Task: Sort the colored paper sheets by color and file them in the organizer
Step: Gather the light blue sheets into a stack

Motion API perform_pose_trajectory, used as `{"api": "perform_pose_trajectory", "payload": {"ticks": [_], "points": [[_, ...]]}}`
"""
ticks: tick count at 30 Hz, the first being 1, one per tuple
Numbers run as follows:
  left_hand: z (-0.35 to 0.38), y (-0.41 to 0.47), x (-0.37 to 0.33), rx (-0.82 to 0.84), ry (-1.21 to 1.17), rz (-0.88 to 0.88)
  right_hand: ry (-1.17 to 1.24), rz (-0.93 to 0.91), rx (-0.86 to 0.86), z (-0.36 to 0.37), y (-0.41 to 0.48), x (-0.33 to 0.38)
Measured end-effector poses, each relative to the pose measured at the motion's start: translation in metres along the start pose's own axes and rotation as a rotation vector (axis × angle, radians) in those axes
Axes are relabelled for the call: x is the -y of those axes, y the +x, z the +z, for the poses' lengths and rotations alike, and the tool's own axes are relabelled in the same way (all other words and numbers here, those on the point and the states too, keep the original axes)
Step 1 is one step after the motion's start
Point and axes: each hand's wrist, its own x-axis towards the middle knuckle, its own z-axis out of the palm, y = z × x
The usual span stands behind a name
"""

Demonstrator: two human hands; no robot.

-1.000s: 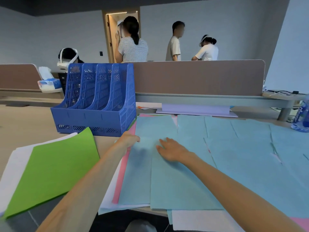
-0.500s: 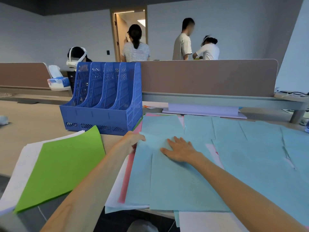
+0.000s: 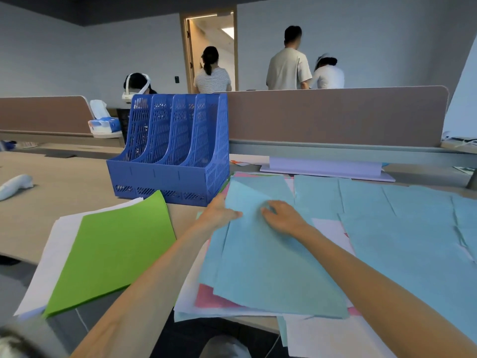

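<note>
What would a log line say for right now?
left hand: grips blue sheet edge | right hand: presses that sheet | blue file organizer: no sheets seen

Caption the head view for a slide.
Left hand pinches, right hand presses overlapping light-blue sheets beside a green sheet and a blue file organizer.

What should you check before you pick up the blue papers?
1. Left hand pinches the top blue sheet at its edge: ok.
2. Right hand rests on that sheet: ok.
3. All blue gathered: not ok, other blue sheets lie spread to the right.
4. Stack only blue: not ok, pink sheet underneath.
5. Organizer upright: ok.
6. Its slots empty: cannot tell.
</note>
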Motion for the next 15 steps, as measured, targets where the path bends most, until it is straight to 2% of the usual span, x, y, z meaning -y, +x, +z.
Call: {"api": "perform_pose_trajectory", "payload": {"ticks": [2,4,6,8,10,15], "points": [[-0.002,0.008,-0.002,-0.1,-0.094,0.038,0.073,0.071,-0.201,-0.013,0.005,-0.017],[-0.006,0.017,-0.006,-0.157,-0.181,0.043,0.242,0.195,-0.282,-0.027,0.005,-0.031],[-0.005,0.028,-0.01,-0.191,-0.228,0.018,0.577,0.286,-0.238,-0.041,0.003,-0.039],[0.001,0.041,-0.013,-0.204,-0.259,0.001,0.81,0.273,-0.146,-0.052,0.003,-0.041],[0.009,0.057,-0.018,-0.206,-0.293,-0.026,0.829,0.243,-0.106,-0.057,0.012,-0.043],[0.023,0.102,-0.017,-0.117,-0.176,-0.129,0.709,0.322,-0.239,-0.056,0.062,-0.055]]}}
